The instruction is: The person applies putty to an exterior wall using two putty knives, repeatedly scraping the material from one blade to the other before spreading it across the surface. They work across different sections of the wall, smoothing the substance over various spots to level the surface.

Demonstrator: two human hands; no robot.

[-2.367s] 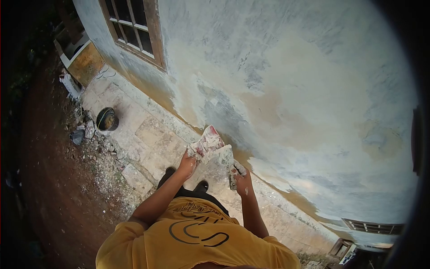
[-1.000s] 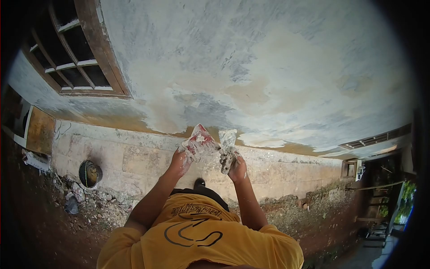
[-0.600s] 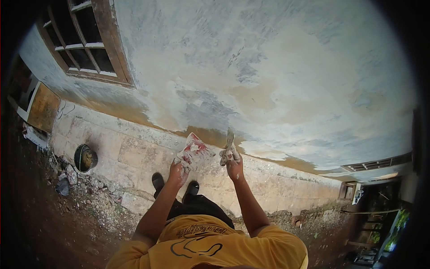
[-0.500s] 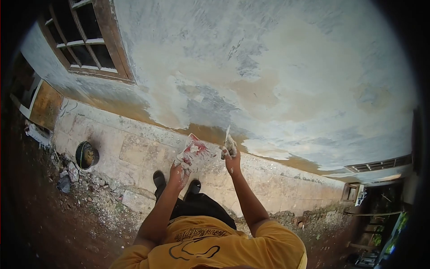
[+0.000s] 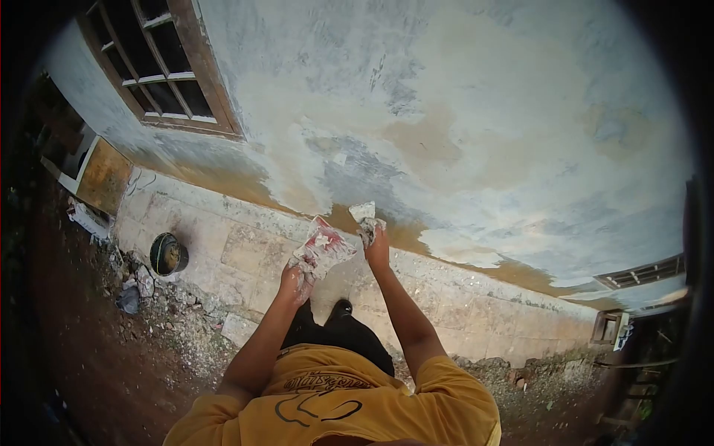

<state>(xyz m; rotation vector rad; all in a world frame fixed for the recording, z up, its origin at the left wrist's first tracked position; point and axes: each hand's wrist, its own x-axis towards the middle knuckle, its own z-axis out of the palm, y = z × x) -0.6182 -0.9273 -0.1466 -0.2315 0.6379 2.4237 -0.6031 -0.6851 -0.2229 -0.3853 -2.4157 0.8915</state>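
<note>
My left hand [image 5: 297, 281], smeared with white, is closed on the near end of a red flat plate [image 5: 323, 241] with white putty spread over it. My right hand [image 5: 377, 249] is wrapped round a putty knife [image 5: 364, 212], whose pale, coated blade points up toward the wall. Most of its handle is hidden by my fingers and putty. Both hands are in front of the lower part of a patchy grey and tan wall [image 5: 491, 141]. A small pale dab [image 5: 340, 158] shows on the grey patch above the plate.
A paved ledge [image 5: 431, 305] runs along the wall's foot. A black bucket [image 5: 169, 253] stands on it at left, near rubble and a dark plastic bag [image 5: 128, 299]. A wooden-framed window [image 5: 223, 111] is at upper left, a brown board [image 5: 103, 178] at far left.
My right hand has moved slightly left and up, and the putty knife has turned so its blade face shows. The view has shifted, with the bucket and window now further right.
</note>
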